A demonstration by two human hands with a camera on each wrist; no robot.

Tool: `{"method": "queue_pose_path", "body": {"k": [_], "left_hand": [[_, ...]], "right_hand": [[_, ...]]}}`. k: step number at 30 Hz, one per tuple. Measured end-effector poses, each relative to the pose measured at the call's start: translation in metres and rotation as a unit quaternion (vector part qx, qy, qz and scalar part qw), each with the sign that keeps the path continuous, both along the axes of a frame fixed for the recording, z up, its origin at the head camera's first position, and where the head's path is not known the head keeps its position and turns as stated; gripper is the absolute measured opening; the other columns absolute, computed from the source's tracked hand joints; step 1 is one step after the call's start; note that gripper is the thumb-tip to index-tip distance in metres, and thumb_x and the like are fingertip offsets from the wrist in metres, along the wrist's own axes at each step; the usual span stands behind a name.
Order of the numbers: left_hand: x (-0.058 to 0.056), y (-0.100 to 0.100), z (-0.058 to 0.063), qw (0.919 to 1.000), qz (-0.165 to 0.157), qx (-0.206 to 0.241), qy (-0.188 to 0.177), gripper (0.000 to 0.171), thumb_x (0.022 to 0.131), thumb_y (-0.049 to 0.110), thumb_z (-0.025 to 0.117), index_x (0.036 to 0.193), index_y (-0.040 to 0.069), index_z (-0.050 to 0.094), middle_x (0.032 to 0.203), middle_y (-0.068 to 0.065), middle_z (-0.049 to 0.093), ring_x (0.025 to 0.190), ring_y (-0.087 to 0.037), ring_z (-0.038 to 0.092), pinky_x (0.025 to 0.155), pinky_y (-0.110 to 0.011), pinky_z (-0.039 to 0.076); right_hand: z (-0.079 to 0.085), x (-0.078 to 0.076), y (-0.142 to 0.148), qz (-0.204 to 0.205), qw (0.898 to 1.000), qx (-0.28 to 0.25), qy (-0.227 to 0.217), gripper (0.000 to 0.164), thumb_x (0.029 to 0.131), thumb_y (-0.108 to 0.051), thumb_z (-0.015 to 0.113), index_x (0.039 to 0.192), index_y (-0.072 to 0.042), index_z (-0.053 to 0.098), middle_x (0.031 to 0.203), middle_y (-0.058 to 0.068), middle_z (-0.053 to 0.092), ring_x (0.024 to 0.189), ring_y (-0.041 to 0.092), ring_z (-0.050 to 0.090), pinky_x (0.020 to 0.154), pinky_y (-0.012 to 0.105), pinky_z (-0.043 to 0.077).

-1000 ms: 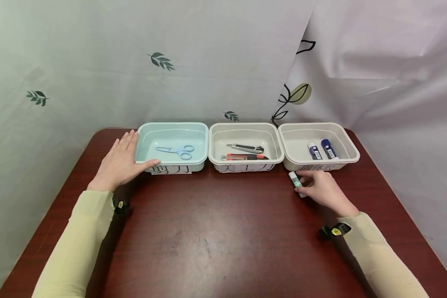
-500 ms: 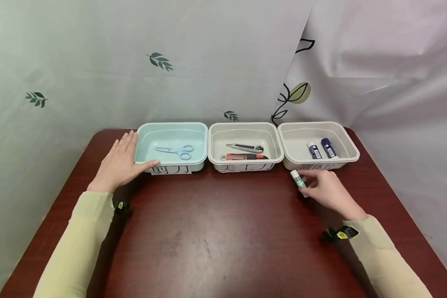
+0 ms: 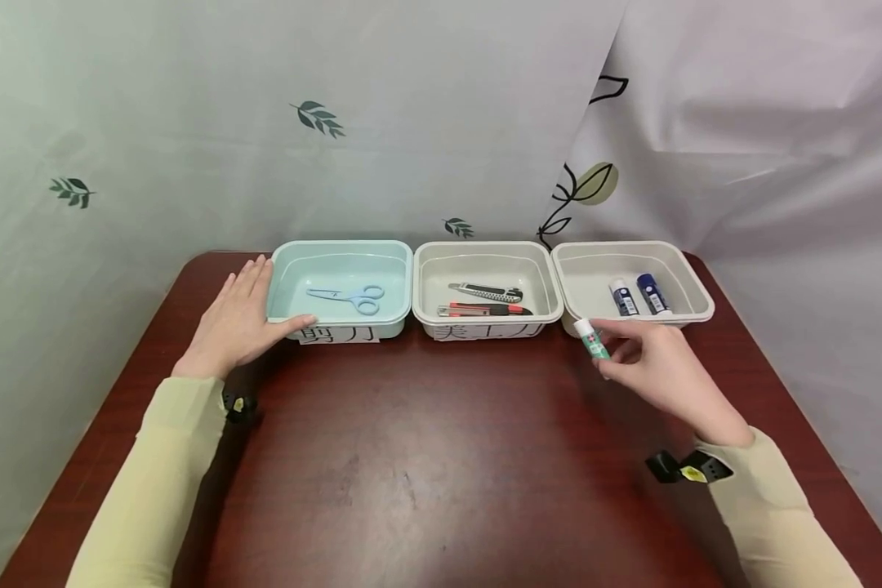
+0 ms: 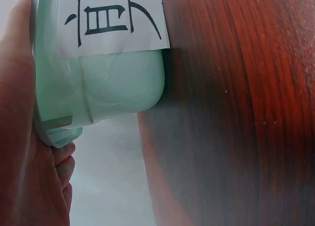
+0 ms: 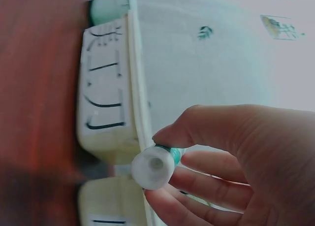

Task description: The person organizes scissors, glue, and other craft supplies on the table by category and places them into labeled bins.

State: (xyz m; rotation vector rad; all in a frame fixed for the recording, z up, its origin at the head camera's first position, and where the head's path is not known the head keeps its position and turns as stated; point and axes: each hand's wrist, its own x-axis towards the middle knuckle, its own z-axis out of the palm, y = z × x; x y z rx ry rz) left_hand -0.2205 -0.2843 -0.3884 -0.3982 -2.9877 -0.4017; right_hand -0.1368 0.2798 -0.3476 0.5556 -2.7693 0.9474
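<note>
Between thumb and fingers, my right hand [image 3: 661, 367] pinches a green-and-white glue stick [image 3: 594, 340], held tilted just in front of the right cream bin [image 3: 581, 286]. In the right wrist view, one round white end of the glue stick [image 5: 153, 168] faces the camera. Two blue-and-white glue sticks [image 3: 654, 296] lie inside that bin. My left hand [image 3: 231, 327] rests with spread, straight fingers along the left side of the light blue bin [image 3: 301, 273], thumb at its front rim. Blue scissors [image 3: 349, 297] lie in the blue bin.
The middle cream bin [image 3: 441, 273] holds a black-and-silver utility knife [image 3: 487, 292] and a red-and-black utility knife [image 3: 485, 309]. All three bins stand in a row at the back of the dark red table [image 3: 412, 457], with paper labels in front. A patterned curtain [image 3: 441, 122] hangs behind.
My right hand has lifted the glue stick off the table and raised it to about the right bin's front rim. The left hand has stayed in place.
</note>
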Motion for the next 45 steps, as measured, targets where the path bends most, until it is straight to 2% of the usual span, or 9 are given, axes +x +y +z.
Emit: {"method": "queue_pose_path", "body": {"k": [8, 15, 20, 26, 36, 38, 39, 43, 45], "left_hand": [[-0.003, 0.0, 0.004, 1.0, -0.003, -0.003, -0.005, 0.116, 0.09, 0.072, 0.057, 0.16, -0.006, 0.009, 0.164, -0.029, 0.012, 0.153, -0.04, 0.007, 0.124, -0.049, 0.0], [-0.003, -0.004, 0.004, 0.9999, 0.008, 0.0, -0.007, 0.117, 0.09, 0.072, 0.058, 0.16, -0.007, 0.009, 0.164, -0.029, 0.012, 0.152, -0.042, 0.01, 0.124, -0.051, 0.002], [-0.003, -0.005, 0.003, 0.9999, 0.009, 0.002, -0.004, 0.117, 0.089, 0.072, 0.059, 0.16, -0.007, 0.01, 0.164, -0.029, 0.013, 0.152, -0.042, 0.011, 0.124, -0.05, 0.002], [-0.005, -0.006, 0.004, 0.9999, 0.009, -0.001, -0.006, 0.117, 0.089, 0.072, 0.058, 0.16, -0.007, 0.009, 0.164, -0.03, 0.013, 0.152, -0.043, 0.01, 0.124, -0.049, 0.0], [-0.006, -0.005, 0.004, 0.9999, 0.009, 0.001, -0.006, 0.117, 0.089, 0.072, 0.059, 0.16, -0.007, 0.009, 0.164, -0.03, 0.013, 0.152, -0.043, 0.01, 0.124, -0.049, 0.001], [-0.006, -0.005, 0.003, 0.9999, 0.009, 0.002, -0.005, 0.117, 0.089, 0.072, 0.059, 0.16, -0.007, 0.009, 0.164, -0.03, 0.013, 0.152, -0.042, 0.009, 0.124, -0.049, 0.001], [-0.006, -0.005, 0.003, 0.9999, 0.009, 0.003, -0.006, 0.117, 0.09, 0.072, 0.058, 0.16, -0.007, 0.009, 0.164, -0.03, 0.013, 0.152, -0.042, 0.009, 0.124, -0.049, 0.0], [-0.006, -0.005, 0.001, 0.9999, 0.008, 0.004, -0.007, 0.117, 0.089, 0.072, 0.059, 0.16, -0.007, 0.009, 0.164, -0.03, 0.013, 0.152, -0.042, 0.008, 0.124, -0.048, 0.0], [-0.006, -0.005, 0.0, 0.9999, 0.007, 0.003, -0.007, 0.117, 0.089, 0.073, 0.058, 0.16, -0.006, 0.009, 0.164, -0.03, 0.013, 0.152, -0.042, 0.009, 0.124, -0.048, -0.001]], "right_hand": [[0.02, -0.01, 0.002, -0.045, 0.996, -0.034, 0.07, 0.051, 0.078, 0.009, 0.078, 0.127, -0.004, 0.072, 0.095, 0.008, 0.074, 0.068, -0.004, 0.065, 0.064, 0.009, 0.053], [0.03, -0.031, -0.001, -0.093, 0.982, -0.094, 0.132, 0.051, 0.081, 0.004, 0.08, 0.13, -0.008, 0.072, 0.1, 0.012, 0.073, 0.072, -0.01, 0.062, 0.069, 0.007, 0.052], [0.039, -0.048, 0.004, -0.125, 0.978, -0.116, 0.117, 0.049, 0.084, -0.001, 0.08, 0.132, -0.012, 0.071, 0.105, 0.016, 0.072, 0.073, -0.01, 0.063, 0.072, 0.007, 0.051], [0.046, -0.064, 0.009, -0.149, 0.98, -0.102, 0.086, 0.048, 0.087, -0.01, 0.079, 0.134, -0.013, 0.069, 0.111, 0.019, 0.072, 0.072, -0.015, 0.061, 0.064, 0.005, 0.048], [0.038, -0.086, 0.016, -0.15, 0.986, -0.065, 0.041, 0.049, 0.089, -0.015, 0.078, 0.137, -0.011, 0.067, 0.11, 0.018, 0.073, 0.07, -0.019, 0.058, 0.058, 0.006, 0.046], [0.033, -0.09, 0.019, -0.15, 0.987, -0.05, 0.031, 0.05, 0.09, -0.017, 0.078, 0.137, -0.008, 0.066, 0.112, 0.018, 0.072, 0.075, -0.011, 0.065, 0.06, 0.008, 0.047], [0.03, -0.091, 0.02, -0.15, 0.988, -0.04, 0.026, 0.051, 0.09, -0.02, 0.077, 0.138, -0.006, 0.065, 0.114, 0.019, 0.072, 0.079, -0.004, 0.07, 0.067, 0.011, 0.048], [0.017, -0.091, 0.026, -0.164, 0.986, 0.016, -0.008, 0.06, 0.093, -0.038, 0.074, 0.14, -0.003, 0.062, 0.125, 0.019, 0.069, 0.101, 0.029, 0.072, 0.08, 0.038, 0.053], [0.013, -0.089, 0.028, -0.173, 0.984, 0.031, -0.024, 0.064, 0.093, -0.045, 0.071, 0.141, -0.005, 0.061, 0.128, 0.018, 0.067, 0.107, 0.034, 0.069, 0.08, 0.05, 0.05]]}}
